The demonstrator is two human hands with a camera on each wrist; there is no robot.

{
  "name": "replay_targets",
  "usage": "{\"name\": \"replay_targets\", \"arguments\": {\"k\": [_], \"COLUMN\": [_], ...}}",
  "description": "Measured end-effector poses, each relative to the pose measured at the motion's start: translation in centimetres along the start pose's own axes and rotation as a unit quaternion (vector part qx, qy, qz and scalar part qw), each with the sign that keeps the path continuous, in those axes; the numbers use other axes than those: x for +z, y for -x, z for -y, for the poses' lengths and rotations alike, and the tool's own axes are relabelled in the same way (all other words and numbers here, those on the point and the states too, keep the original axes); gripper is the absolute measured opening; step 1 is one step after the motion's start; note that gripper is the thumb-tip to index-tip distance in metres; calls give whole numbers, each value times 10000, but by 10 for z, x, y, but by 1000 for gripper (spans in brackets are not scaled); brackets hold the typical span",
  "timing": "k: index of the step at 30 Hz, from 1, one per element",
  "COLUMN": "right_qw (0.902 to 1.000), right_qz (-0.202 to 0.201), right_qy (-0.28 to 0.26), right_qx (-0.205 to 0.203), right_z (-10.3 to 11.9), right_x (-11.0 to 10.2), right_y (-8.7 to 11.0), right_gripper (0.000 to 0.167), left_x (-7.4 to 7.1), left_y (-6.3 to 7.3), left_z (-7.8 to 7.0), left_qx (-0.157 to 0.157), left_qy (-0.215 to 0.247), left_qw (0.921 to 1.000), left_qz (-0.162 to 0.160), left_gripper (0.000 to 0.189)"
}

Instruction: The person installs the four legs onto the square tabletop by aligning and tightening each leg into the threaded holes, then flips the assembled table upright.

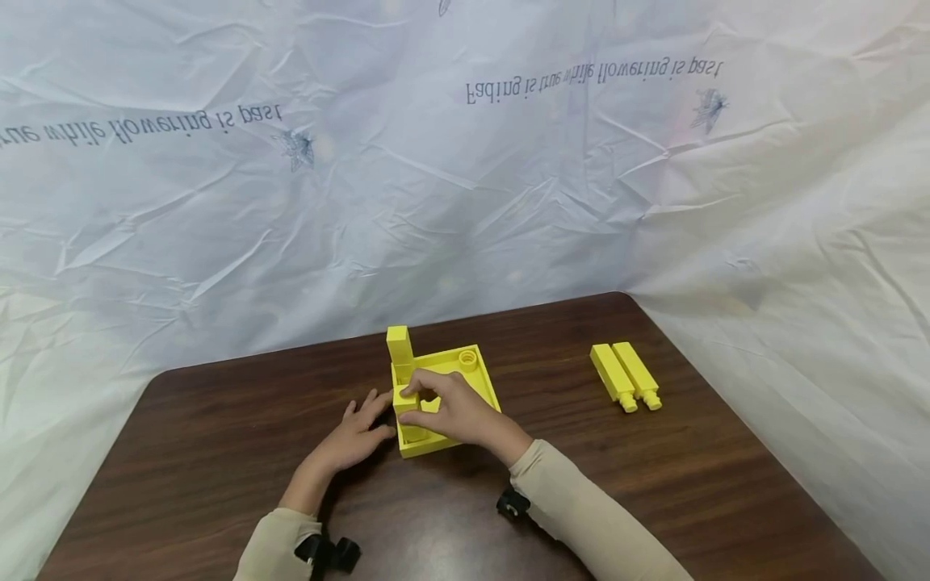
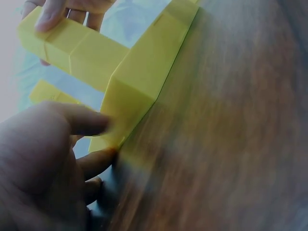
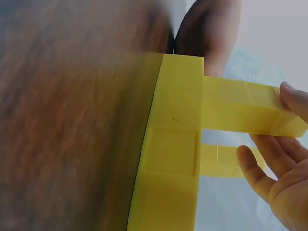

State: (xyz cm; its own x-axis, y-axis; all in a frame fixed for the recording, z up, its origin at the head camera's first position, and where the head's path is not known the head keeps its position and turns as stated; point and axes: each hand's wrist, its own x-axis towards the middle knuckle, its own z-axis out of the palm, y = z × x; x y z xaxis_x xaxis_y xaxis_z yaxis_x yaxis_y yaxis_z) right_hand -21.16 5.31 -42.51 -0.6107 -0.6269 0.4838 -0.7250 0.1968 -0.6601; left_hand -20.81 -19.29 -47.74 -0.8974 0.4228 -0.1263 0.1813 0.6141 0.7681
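A yellow square base (image 1: 436, 444) with a raised rim lies on the brown table. Near its front-left corner stands a square yellow post (image 1: 407, 399), whose upper end my right hand (image 1: 465, 410) pinches between thumb and fingers. Behind it, a second yellow post (image 1: 399, 345) rises from the far-left corner. My left hand (image 1: 350, 438) rests on the table with fingers extended, touching the base's left side. In the left wrist view its thumb and fingertips meet the base's outer wall (image 2: 139, 79). The right wrist view shows the gripped post (image 3: 236, 103) standing on the base.
Two loose yellow posts (image 1: 613, 375) with threaded ends lie side by side on the right of the table (image 1: 552, 476). A round threaded socket (image 1: 468, 358) sits in the base's far-right corner. White printed cloth (image 1: 436, 202) hangs behind the table and along its sides.
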Motion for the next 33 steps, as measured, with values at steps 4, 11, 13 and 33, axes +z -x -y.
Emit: {"name": "replay_targets", "arguments": {"k": [4,11,13,33], "right_qw": [9999,10000,10000,9979], "right_qz": [83,57,-15,-116], "right_qy": [-32,-17,26,440], "right_qx": [69,52,38,457], "right_z": [-1,-1,-1,14], "right_x": [-3,-4,-4,-3], "right_y": [0,1,2,1], "right_gripper": [20,19,19,43], "left_x": [-5,-7,-7,-13], "left_y": [2,1,0,3], "left_z": [2,4,2,7], "left_qx": [232,435,518,629], "left_qy": [-292,-603,-720,-590], "left_qw": [9990,9971,9961,9960], "left_qz": [258,164,34,233], "left_gripper": [93,108,107,108]}}
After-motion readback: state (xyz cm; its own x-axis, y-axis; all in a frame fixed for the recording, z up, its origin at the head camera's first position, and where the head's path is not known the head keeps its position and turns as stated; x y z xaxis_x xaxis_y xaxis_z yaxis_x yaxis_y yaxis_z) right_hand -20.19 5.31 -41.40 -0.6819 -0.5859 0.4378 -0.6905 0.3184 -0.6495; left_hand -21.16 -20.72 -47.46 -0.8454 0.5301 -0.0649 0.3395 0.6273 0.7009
